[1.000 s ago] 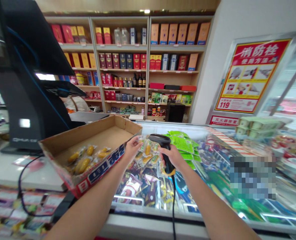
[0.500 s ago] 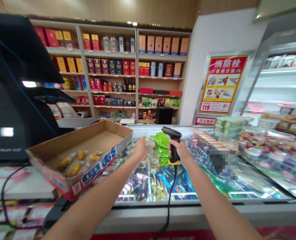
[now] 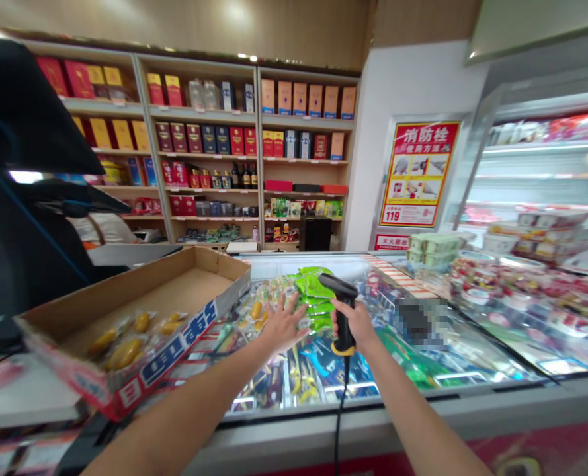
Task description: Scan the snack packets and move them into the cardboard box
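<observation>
Handheld barcode scanner (image 3: 342, 324): black body, yellow band at base, head tilted toward 10 o'clock, black cord (image 3: 339, 423) dropping to 6 o'clock. Held in R hand (image 3: 357, 324); R fingers (image 3: 352, 317) closed round grip. L hand (image 3: 284, 324) sits at 9 o'clock from scanner, near it; L fingers (image 3: 290, 305) spread wide, nothing held. Contact w/ pkts below: cannot tell.

Green pkts (image 3: 313, 287) lie at 11 o'clock from scanner, in glass-topped freezer (image 3: 373, 403); mixed snack pkts fill the rest of unit. Cardboard tray (image 3: 174, 360) w/ yellow snack pkts (image 3: 125, 350) sits at 9 o'clock on table (image 3: 26, 403). Black POS terminal (image 3: 26, 132) beyond tray, approx. 10 o'clock. Wooden shelves (image 3: 209, 116) w/ boxed goods & bottles at 12 o'clock; fire-hydrant instruction poster (image 3: 417, 175) at 1 o'clock.
</observation>
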A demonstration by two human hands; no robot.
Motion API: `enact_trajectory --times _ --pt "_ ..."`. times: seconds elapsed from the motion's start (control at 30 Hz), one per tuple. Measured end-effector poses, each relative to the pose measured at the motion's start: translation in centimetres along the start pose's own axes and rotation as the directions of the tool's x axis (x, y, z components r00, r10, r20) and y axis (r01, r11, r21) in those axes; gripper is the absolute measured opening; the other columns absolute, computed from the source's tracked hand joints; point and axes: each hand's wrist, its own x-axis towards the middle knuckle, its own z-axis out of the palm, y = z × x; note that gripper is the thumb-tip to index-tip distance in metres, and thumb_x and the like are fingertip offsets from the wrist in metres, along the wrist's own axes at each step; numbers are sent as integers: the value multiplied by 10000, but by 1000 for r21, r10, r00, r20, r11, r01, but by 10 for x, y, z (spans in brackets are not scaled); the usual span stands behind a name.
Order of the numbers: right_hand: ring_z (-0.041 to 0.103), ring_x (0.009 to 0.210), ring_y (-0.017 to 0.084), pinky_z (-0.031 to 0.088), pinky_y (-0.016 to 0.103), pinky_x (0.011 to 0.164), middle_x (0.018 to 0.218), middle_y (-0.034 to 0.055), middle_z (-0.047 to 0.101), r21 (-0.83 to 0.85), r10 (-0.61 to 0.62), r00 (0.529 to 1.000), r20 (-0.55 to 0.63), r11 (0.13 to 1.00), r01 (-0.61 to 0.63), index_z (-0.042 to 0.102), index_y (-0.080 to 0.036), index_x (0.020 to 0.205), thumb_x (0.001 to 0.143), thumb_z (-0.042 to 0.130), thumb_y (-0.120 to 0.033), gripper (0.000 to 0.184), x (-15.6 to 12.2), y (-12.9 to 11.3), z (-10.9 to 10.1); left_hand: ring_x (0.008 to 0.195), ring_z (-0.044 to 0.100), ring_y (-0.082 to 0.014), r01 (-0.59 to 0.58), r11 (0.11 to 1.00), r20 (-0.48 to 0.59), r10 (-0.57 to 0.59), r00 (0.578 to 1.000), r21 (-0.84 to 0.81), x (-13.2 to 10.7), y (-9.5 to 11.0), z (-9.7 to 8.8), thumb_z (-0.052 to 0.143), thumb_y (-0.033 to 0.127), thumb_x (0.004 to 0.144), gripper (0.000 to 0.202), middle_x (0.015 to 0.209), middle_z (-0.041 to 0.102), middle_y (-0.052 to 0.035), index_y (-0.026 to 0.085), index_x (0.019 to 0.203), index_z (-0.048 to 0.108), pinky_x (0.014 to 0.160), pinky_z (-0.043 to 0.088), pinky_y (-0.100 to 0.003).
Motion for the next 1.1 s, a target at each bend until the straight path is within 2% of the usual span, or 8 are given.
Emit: enact_trajectory --times 0.27,0.4,0.53,0.63,0.73,0.83,1.0,1.1 --pt "477 329 106 437 238 315 451 -29 551 15 18 1000 -6 1000 -18 548 -171 635 655 747 -396 301 -4 11 22 1442 118 -504 63 998 -4 -63 998 -3 17 12 -1 471 594 871 677 1601 246 -131 291 1473 414 1035 62 -801" --pt "475 325 111 426 240 307 445 -29 547 41 27 999 19 999 -28 550 -178 643 647 736 -390 282 -5 14 43 1421 250 -464 48 998 -69 -51 996 -46 14 4 -29 536 563 842 635 1547 356 -164 259 1400 518 1072 128 -739" --pt "469 326 105 421 235 309 442 -22 544 21 56 997 55 998 -57 532 -181 594 645 733 -398 300 -3 18 62 956 662 -356 181 969 -139 -205 969 -171 -2 -58 -96 716 423 695 285 952 723 -198 165 814 736 939 444 -507" --pt "462 321 102 419 235 309 432 -17 537 2 66 992 103 998 -67 528 -180 565 648 724 -408 312 1 20 77 590 613 -218 260 949 -71 -276 958 -180 -30 -126 -155 782 348 521 269 507 608 -65 195 441 574 716 488 -329" --pt "471 328 107 424 238 315 437 -19 541 3 61 985 160 998 -62 535 -181 580 640 722 -396 291 7 24 97 513 552 -169 291 942 140 -269 953 -169 -65 -173 -192 747 248 442 132 524 629 -25 204 477 627 599 439 -274" --pt "478 335 111 418 237 313 442 -23 547 22 49 978 200 998 -55 541 -181 610 635 719 -395 280 17 30 116 582 582 -180 322 935 312 -264 913 -151 -92 -187 -193 703 192 412 209 648 695 -25 215 619 709 589 418 -255" --pt "475 349 110 417 237 323 466 -36 559 101 2 963 269 994 -31 573 -171 724 622 724 -396 289 28 48 124 607 571 -194 330 944 278 -324 904 28 -99 -180 -167 702 196 426 181 607 664 -26 207 606 689 648 424 -280" --pt "472 349 108 414 234 331 468 -42 552 99 3 961 276 995 -31 578 -165 753 640 721 -394 292 29 58 113 675 609 -230 370 923 226 -385 895 105 -89 -182 -177 720 221 476 104 566 634 -46 195 521 630 713 434 -309"
